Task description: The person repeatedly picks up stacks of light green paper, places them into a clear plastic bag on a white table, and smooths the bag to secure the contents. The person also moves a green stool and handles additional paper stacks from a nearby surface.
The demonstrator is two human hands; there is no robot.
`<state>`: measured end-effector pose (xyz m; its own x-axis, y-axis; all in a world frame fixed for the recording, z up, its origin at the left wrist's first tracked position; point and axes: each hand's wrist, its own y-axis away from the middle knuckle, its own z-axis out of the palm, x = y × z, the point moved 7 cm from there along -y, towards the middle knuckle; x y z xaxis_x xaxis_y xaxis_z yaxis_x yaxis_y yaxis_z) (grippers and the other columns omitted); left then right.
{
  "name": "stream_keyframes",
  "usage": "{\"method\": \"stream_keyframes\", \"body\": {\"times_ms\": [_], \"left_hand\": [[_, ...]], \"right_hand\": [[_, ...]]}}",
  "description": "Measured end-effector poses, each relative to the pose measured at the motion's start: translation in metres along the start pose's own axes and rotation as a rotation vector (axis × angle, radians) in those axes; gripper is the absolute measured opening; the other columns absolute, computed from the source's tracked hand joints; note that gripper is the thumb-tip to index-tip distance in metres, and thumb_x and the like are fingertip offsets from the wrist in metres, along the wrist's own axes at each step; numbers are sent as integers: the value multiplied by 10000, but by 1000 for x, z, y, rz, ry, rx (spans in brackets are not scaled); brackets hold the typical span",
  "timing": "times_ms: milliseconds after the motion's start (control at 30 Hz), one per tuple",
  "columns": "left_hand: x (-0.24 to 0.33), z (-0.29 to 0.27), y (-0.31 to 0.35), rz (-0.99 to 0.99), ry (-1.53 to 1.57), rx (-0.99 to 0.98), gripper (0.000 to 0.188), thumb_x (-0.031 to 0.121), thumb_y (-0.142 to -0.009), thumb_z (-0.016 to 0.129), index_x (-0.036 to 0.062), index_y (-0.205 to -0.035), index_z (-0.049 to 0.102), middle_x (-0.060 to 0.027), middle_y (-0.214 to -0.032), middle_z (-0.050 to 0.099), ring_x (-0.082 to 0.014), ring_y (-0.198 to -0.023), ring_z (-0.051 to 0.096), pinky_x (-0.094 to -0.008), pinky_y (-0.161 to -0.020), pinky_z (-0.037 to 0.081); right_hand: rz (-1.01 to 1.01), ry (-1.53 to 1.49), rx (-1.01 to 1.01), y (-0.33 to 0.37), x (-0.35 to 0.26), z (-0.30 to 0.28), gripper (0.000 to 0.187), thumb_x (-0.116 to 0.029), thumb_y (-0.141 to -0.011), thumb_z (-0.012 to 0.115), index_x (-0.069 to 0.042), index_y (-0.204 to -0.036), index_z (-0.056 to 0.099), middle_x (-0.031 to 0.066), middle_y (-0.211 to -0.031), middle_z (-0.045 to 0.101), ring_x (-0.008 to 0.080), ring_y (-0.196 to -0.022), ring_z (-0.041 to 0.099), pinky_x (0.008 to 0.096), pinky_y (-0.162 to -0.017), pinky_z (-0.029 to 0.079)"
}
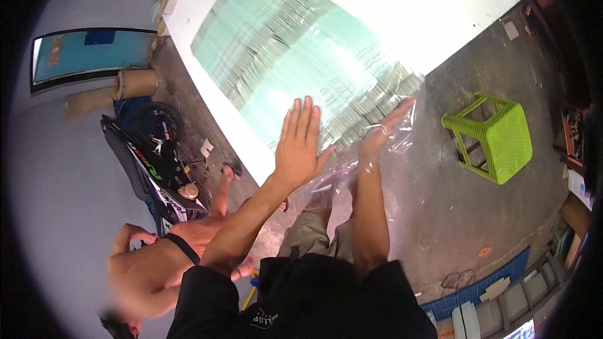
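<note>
Clear plastic film (352, 166) draped over near edge of white counter (440, 19), hanging down between both forearms; crinkled, glossy, upper part lying against pale green stacked sheets (295, 44). Long axis of film hard to fix; visible stretch runs from lower left up to right, toward the right fingertips.

Right hand (380, 135): fingers straight, pressed together, pointing far-right, palm on the film at the sheet stack's near corner. Flat, grasping nothing that shows.

Left hand (300, 144): open wide, fingers spread and pointing far, palm flat at near edge of the green sheets, just left of the film. Nothing held.

Green sheets: broad fanned block, long axis running near-right to far-left across the counter. White counter margin bare along left edge and far right.

Open room: bare concrete floor (452, 213) right of the hands, green plastic stool (496, 135) well apart to the right. Left side tighter: another person's bare shoulder (151, 263) and a parked motorbike (151, 157) near the counter's edge.
</note>
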<state>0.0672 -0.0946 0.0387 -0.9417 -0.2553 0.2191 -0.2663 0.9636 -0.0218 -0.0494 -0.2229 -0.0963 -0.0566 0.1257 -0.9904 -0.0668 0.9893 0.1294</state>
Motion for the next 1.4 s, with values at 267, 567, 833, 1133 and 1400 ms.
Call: {"method": "stream_keyframes", "body": {"times_ms": [267, 567, 833, 1133, 1400], "left_hand": [[-27, -33, -40, -28, 95, -154, 998, 587, -926, 623, -57, -1587, 246, -328, -1652, 191, -521, -1535, 162, -626, -1236, 105], [-36, -16, -93, 81, 8, -71, 1010, 649, -950, 534, -69, -1592, 232, -308, -1670, 166, -501, -1553, 122, -623, -1242, 63], [-39, -19, -96, 104, 27, -87, 1017, 644, -936, 568, -82, -1578, 260, -341, -1657, 156, -526, -1544, 116, -650, -1230, 70], [-37, -16, -97, 81, 18, -47, 1032, 656, -937, 565, -53, -1602, 220, -324, -1668, 149, -512, -1550, 118, -641, -1231, 65], [-40, -11, -90, 90, -23, 6, 1026, 649, -925, 608, -64, -1584, 277, -341, -1651, 190, -522, -1541, 143, -649, -1219, 102]], "right_hand": [[-324, 337, 2, -6, -20, -50, 628, -323, -1139, 302, -43, -1650, 70, 155, -1728, 64, 312, -1566, 217, 414, -1252, 288], [-134, 124, 46, -26, -2, -19, 629, -305, -1129, 329, -38, -1647, 92, 167, -1717, 95, 313, -1547, 252, 406, -1234, 318], [-91, 78, 56, -41, -10, -10, 633, -288, -1119, 356, -32, -1644, 112, 180, -1706, 127, 312, -1530, 279, 398, -1217, 339], [152, -17, 160, 70, 20, -30, 638, -268, -1108, 387, -24, -1640, 135, 195, -1693, 163, 311, -1511, 309, 389, -1198, 362], [253, -11, 188, 123, 46, -32, 608, -211, -1099, 392, -36, -1639, 172, 176, -1672, 240, 290, -1458, 386, 359, -1153, 393]]}}
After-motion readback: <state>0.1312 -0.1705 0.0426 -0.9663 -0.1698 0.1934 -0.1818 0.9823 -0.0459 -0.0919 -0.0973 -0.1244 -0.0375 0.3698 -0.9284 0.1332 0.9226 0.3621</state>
